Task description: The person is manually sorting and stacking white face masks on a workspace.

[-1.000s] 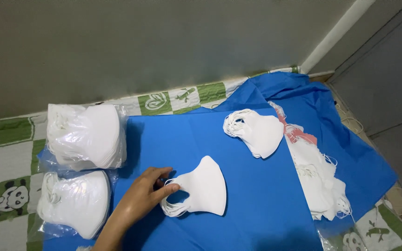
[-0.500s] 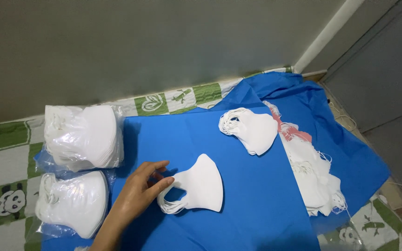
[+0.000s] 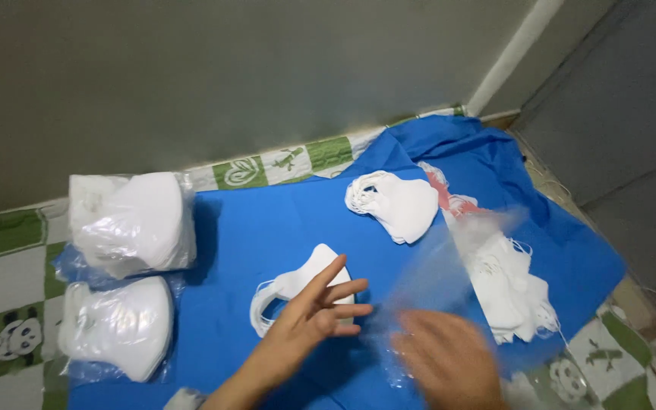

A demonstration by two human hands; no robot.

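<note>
White mask stack point(image 3: 298, 292), centre of blue cloth point(image 3: 267, 220): our left hand point(image 3: 309, 319) rests on it, fingers spread. Right hand point(image 3: 446, 361), blurred, holds a clear bag point(image 3: 449, 258); grip unclear. Two bagged bundles point(image 3: 130, 224) lie left; loose masks point(image 3: 510, 285) remain right.

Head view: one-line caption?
Left hand over white mask; blurred right hand holds clear bag on blue cloth.

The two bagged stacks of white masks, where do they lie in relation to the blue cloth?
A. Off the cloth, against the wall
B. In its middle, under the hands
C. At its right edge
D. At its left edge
D: both bagged stacks of white masks lie at the left edge of the blue cloth, one behind the other.
</note>
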